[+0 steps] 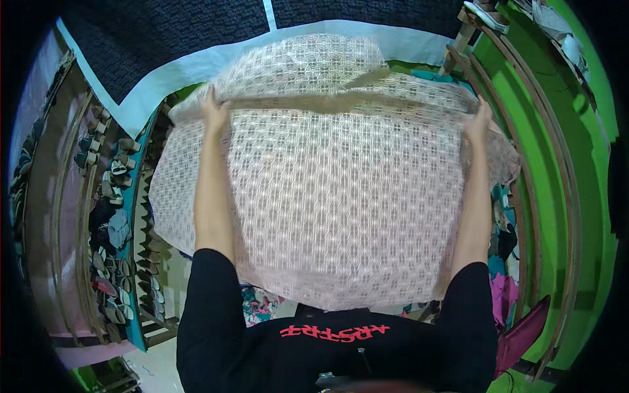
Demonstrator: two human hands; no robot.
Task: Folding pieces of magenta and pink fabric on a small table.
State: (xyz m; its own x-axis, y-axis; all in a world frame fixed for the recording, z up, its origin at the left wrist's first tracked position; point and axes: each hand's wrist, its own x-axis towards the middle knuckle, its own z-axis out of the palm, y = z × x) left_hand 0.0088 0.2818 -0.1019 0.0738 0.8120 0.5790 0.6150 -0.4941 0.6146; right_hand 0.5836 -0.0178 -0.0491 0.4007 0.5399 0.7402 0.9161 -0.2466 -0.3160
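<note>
Observed: one pale pink, lattice-patterned sheet of thin cloth point(347, 190), spread across the centre of the frame. The left hand point(214, 111), upper left, and the right hand point(479, 121), upper right, each appear to grasp it; exact finger closure cannot be confirmed. A loose fold runs between them. Step in hand, as judged: spreading the cloth. The next move calls for even tension from both hands.

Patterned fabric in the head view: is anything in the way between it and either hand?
Nothing visible stands between them: the left hand and the right hand each hold the patterned fabric directly, at opposite sides.
</note>
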